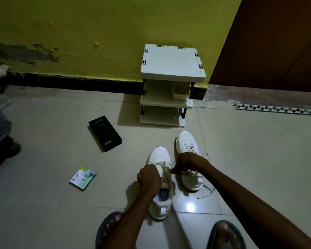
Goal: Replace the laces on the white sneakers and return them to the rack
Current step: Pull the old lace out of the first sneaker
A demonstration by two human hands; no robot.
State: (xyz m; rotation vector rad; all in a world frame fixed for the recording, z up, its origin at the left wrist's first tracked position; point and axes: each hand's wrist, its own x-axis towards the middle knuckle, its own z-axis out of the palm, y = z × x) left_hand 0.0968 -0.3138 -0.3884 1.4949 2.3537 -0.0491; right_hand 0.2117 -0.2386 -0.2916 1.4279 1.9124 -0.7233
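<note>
Sneakers [159, 156] point toes-first, lengthwise, toward the rack [171, 62]; our left hand [148, 178] grips one's upper, right hand [188, 163] pinches its lace [167, 167].

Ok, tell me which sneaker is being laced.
The left sneaker: the left hand holds it and the right hand pinches its lace. The right sneaker stands farther off, nearer the rack.

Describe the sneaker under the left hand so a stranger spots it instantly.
Find the white rack against the yellow wall. Two white sneakers stand before it. Yours is the nearer sneaker, gripped by the left hand; the farther sneaker stands right of it.
</note>
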